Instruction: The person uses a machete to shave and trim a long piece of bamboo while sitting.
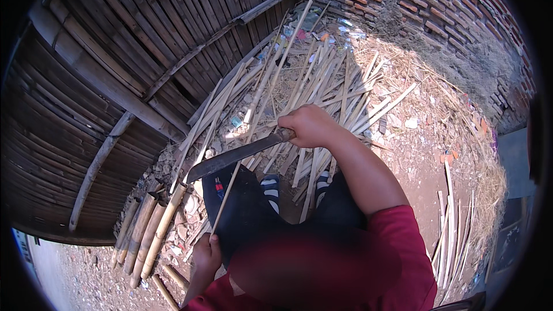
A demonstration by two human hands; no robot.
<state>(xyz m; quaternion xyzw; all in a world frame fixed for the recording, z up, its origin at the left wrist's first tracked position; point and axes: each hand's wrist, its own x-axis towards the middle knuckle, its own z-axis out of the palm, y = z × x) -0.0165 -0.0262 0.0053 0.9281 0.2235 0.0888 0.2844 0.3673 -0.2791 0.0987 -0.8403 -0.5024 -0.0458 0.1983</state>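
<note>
My right hand [311, 126] is wrapped around the handle of a machete [230, 159], held out in front of me. Its long dark blade points left and slightly down, crossing over a thin bamboo strip [227, 198]. My left hand [206, 252], low beside my left thigh, is closed on the lower end of that strip. The strip slants up and away past the blade, where I cannot tell its far end among the others. A pile of split bamboo strips [319, 83] lies on the ground ahead, beyond my sandalled feet.
Several cut bamboo poles [144, 230] lie at my left. A slatted bamboo wall [92, 52] rises on the left, and a brick wall [438, 8] stands at the far right. More strips [449, 224] lie at the right near dry straw [484, 201].
</note>
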